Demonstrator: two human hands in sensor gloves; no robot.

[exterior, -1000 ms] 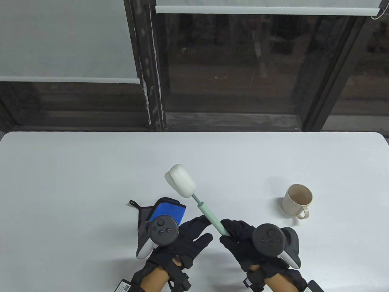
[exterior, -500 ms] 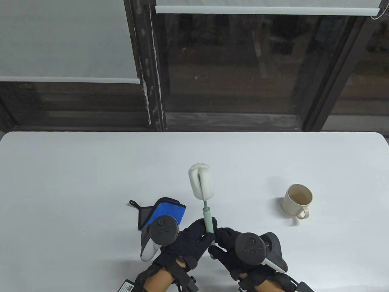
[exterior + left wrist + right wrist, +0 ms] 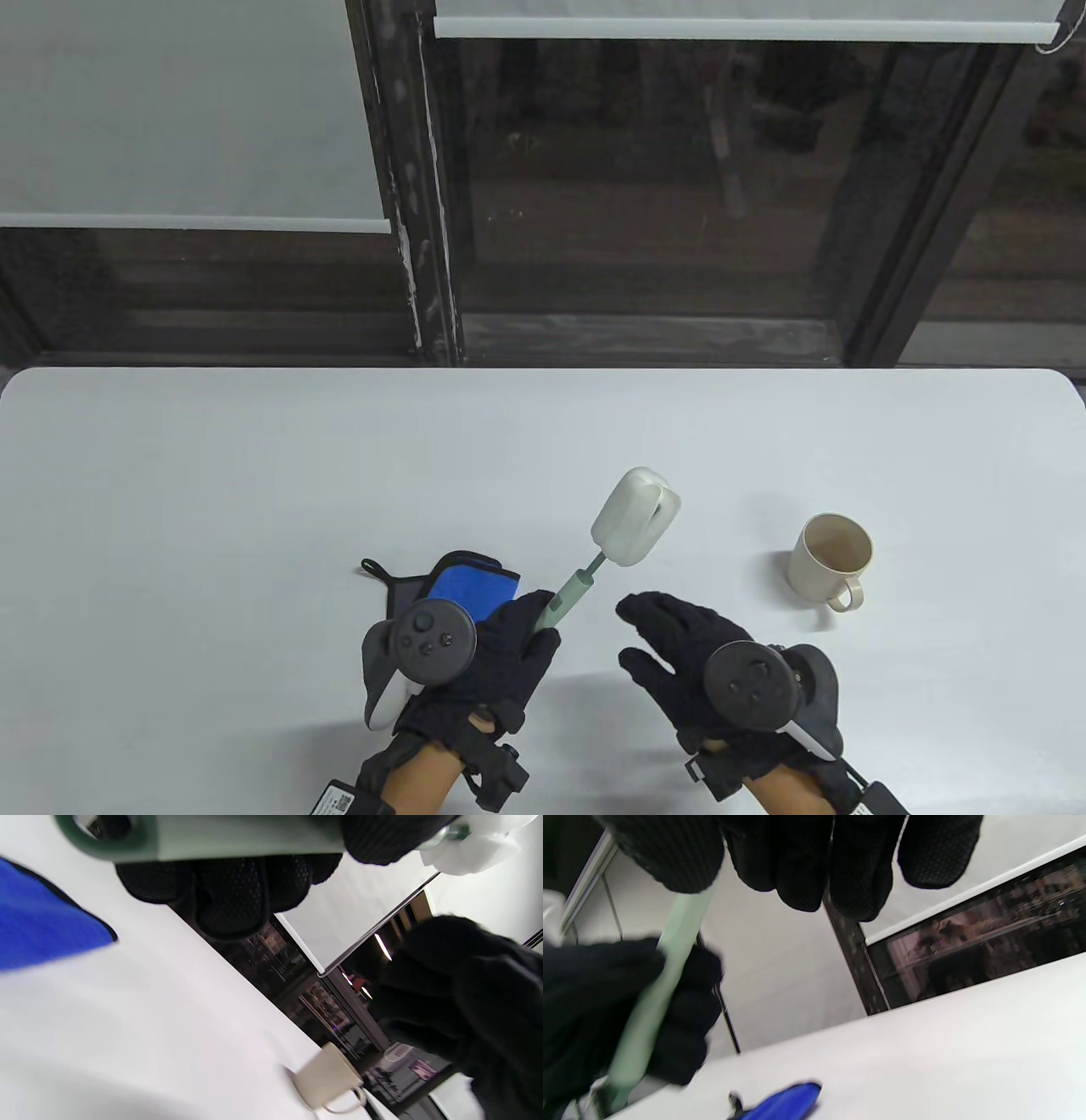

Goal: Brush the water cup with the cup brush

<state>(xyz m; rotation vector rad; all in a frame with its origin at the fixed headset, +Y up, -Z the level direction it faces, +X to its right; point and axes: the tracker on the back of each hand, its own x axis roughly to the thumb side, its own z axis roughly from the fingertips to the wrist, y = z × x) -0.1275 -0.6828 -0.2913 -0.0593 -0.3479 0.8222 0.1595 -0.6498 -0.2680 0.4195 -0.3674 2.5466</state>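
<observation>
Left hand point(image 3: 501, 654) grips the pale green handle of the cup brush point(image 3: 594, 552), held clear of the bench point(image 3: 212, 475); right hand point(image 3: 687, 654) hovers empty, fingers spread, just right of the handle. The brush's long axis runs from the left hand up and rightward, its white sponge head point(image 3: 636, 516) pointing toward the far right corner of the bench. The water cup point(image 3: 831, 560) stands upright, mouth open, toward the right edge, handle facing the near edge. The cup lies to the right of both hands; the right hand is nearer and would likely steady it. A blue and grey cloth point(image 3: 441, 590) lies beside the left hand, away from the line between sponge head and cup, where nothing stands.
</observation>
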